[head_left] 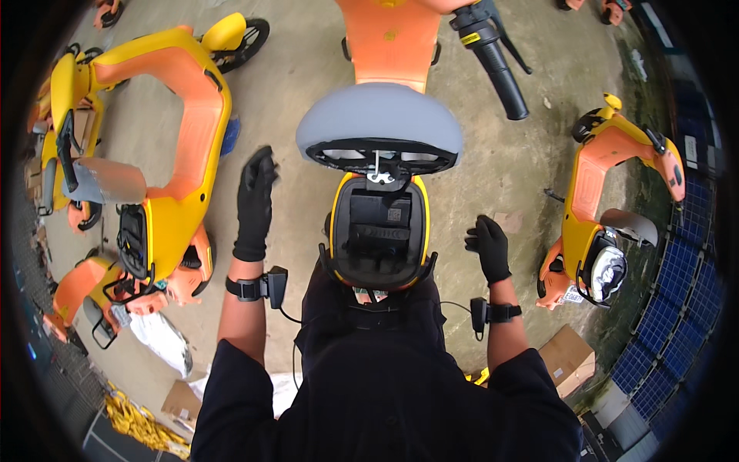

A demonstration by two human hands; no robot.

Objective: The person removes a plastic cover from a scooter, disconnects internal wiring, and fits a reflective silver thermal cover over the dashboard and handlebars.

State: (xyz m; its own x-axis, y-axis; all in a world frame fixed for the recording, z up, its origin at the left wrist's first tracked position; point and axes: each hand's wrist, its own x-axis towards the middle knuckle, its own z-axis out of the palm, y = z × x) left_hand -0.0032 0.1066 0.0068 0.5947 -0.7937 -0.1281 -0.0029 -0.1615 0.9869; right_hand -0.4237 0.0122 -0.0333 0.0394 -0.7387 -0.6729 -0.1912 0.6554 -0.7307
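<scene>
An orange-and-yellow scooter stands before me with its grey seat (pixel 377 115) tipped up, showing the black underside and metal latch. Below it the open yellow-rimmed compartment (pixel 339 223) holds a black boxy unit (pixel 379 215) with a small label. My left hand (pixel 255 202) is black-gloved, raised left of seat and compartment, fingers extended and slightly bent, holding nothing. My right hand (pixel 490 248), also gloved, is right of the compartment, fingers apart and loosely curved, touching nothing visible. A black handlebar grip (pixel 500 77) juts out at the upper right.
Yellow-and-orange scooters (pixel 202 154) stand at left and another (pixel 585 192) at right. Cardboard boxes (pixel 566 354) lie low at the right and left. Blue plastic panels or pallets (pixel 670 277) line the right edge. A white bag (pixel 162 339) and yellow material (pixel 135 420) lie lower left.
</scene>
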